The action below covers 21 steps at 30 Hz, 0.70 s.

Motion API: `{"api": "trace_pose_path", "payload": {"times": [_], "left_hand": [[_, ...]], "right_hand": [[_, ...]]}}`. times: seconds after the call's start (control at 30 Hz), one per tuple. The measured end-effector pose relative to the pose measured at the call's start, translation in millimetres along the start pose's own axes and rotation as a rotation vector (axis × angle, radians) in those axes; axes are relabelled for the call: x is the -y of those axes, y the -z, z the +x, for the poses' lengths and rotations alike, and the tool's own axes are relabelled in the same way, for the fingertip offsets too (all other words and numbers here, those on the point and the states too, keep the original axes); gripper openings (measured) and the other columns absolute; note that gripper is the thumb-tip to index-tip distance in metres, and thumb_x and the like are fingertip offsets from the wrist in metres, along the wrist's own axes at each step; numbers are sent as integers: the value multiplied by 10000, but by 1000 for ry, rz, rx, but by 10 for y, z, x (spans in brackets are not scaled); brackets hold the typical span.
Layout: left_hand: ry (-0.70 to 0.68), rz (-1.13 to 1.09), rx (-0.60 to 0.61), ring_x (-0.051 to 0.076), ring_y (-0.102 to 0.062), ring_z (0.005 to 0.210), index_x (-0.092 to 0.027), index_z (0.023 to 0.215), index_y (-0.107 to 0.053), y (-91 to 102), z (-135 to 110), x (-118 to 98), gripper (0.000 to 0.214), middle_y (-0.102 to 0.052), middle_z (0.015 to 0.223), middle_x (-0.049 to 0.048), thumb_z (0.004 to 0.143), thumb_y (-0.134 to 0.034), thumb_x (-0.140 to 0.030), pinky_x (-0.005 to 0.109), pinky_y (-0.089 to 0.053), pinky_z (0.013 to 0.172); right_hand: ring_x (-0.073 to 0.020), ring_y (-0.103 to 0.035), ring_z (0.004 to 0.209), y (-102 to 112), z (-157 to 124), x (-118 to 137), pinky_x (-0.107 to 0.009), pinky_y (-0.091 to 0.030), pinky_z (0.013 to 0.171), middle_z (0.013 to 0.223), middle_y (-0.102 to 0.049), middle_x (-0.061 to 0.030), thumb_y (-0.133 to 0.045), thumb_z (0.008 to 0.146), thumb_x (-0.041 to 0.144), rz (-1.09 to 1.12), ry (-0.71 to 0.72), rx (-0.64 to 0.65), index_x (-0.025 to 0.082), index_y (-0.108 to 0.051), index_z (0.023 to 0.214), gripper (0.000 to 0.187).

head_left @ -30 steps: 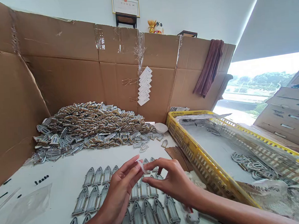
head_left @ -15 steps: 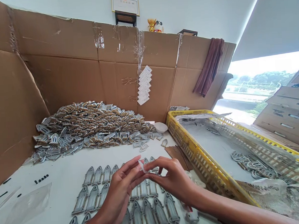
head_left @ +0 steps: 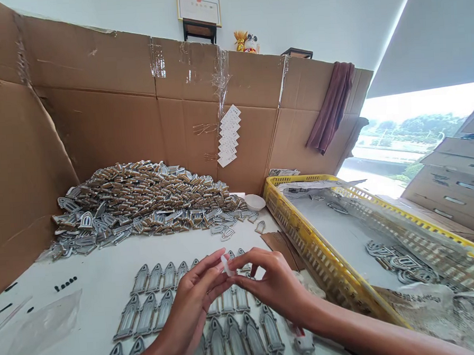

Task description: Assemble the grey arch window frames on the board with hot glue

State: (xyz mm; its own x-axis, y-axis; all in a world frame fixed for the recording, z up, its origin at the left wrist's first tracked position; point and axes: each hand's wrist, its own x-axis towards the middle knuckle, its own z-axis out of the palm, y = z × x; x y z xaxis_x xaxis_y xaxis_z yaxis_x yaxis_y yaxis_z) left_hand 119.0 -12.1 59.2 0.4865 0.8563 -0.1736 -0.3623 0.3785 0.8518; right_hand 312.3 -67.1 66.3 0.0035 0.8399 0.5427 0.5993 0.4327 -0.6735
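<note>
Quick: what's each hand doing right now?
Left hand: fingertips pinched on a small white piece.
Right hand: pinching the same piece.

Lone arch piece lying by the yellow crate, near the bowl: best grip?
Pinch the arch piece across its two long edges, coming straight down from above. It lies flat on the table, apart from the pile, so both edges look free; the crate on its right crowds a side approach. It is thin, so tipping one edge up first may help.

A small, translucent white slip [head_left: 225, 264] stands nearly upright, pinched between the left hand [head_left: 192, 312] and right hand [head_left: 272, 287].
</note>
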Motion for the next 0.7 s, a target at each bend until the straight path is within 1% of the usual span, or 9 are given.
{"api": "trace_pose_path", "payload": {"times": [0.13,0.27,0.37,0.47,0.6,0.7], "left_hand": [[-10,-18,-6,334,-734,1260,-196,1248,-818,-2,-1,1,485,-783,1365,114,835,-911,-431,429,-598,1109],[-10,6,-6,325,-725,1275,-214,1252,-820,-19,-17,-3,528,-778,1377,106,812,-936,-482,431,-589,1129],[-18,40,-20,333,-701,1319,-212,1216,-835,-58,-33,-20,589,-781,1368,111,731,-995,-507,414,-594,1125],[-26,50,-29,343,-720,1288,-198,1175,-849,-102,-45,-41,632,-799,1324,121,662,-1031,-518,408,-610,1102],[-44,52,-14,334,-755,1224,-197,1161,-852,-123,-55,-70,612,-810,1298,117,666,-1029,-509,396,-627,1070],[-51,80,2,322,-778,1170,-210,1188,-842,-81,-60,-94,590,-802,1324,109,701,-1012,-496,388,-622,1065]], "right_hand": [[-148,-764,808,8,13,9,-261,-580,810,939,-851,28,-896,865,209,-2,11,-9,271,-835,1007,166],[-152,-776,840,6,13,1,-261,-574,816,949,-854,30,-892,873,210,7,9,-2,274,-835,1011,162],[-148,-771,838,-7,2,-9,-262,-566,821,958,-856,40,-894,880,231,8,2,-1,289,-839,1012,154],[-148,-770,859,-3,-10,-2,-261,-562,826,968,-853,37,-897,887,264,35,7,7,288,-835,1018,147],[-161,-761,983,69,43,37,-275,-561,897,1048,-829,7,-880,907,265,77,54,68,268,-806,1073,181],[-168,-730,1015,135,160,42,-269,-563,840,1123,-786,-25,-893,895,321,72,119,113,259,-781,1126,264]]}}
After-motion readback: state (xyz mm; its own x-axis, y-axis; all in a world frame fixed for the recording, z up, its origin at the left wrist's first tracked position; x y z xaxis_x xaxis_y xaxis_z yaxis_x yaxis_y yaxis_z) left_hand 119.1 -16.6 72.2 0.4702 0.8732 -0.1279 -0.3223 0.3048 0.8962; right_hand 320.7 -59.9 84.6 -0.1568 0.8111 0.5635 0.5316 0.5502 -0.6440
